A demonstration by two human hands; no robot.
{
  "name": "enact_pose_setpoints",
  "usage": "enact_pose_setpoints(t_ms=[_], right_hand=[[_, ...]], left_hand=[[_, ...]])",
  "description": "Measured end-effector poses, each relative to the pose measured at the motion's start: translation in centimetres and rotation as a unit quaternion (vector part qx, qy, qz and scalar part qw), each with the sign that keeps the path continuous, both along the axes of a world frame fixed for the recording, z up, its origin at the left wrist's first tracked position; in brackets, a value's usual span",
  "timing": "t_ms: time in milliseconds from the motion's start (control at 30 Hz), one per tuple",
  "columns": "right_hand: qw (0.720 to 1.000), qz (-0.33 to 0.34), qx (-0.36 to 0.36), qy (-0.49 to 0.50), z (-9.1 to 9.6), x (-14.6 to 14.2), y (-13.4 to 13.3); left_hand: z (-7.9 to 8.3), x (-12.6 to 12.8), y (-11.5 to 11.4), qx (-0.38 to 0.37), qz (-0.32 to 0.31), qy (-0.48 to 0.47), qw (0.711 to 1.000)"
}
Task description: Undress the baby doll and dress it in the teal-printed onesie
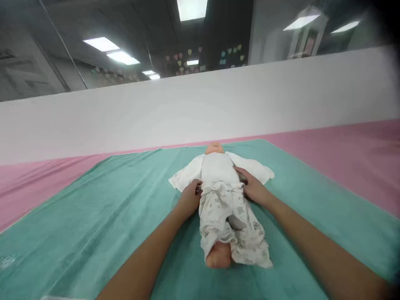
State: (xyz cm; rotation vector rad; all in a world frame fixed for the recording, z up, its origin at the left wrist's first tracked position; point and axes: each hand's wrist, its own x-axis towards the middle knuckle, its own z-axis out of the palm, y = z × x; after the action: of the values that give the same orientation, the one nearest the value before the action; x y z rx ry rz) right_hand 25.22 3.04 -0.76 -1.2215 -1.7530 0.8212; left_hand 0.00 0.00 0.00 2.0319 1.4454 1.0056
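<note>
Clasping the white gown (218, 212) at the waist, left hand (189, 200) and right hand (253, 187) curl on either side of a baby doll (214, 148) lying on its back on a teal towel (93, 221).

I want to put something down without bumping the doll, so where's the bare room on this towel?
Bare teal towel lies left of your left hand and right of your right hand, past the outspread white sleeve. It's crowded around the doll at its middle, where both hands sit against the white garment.
</note>
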Motion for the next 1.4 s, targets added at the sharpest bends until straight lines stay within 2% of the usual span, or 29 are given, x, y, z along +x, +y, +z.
enact_pose_setpoints(t_ms=[867, 1400], right_hand=[[1.000, -0.004, -0.015, -0.008, -0.09, 0.16, -0.10], [1.000, 0.001, -0.005, -0.020, -0.32, 0.28, 0.05]], left_hand=[[0.04, -0.09, 0.06, -0.007, 0.014, 0.050, 0.999], [0.08, -0.21, 0.06, -0.009, -0.002, 0.055, 0.998]])
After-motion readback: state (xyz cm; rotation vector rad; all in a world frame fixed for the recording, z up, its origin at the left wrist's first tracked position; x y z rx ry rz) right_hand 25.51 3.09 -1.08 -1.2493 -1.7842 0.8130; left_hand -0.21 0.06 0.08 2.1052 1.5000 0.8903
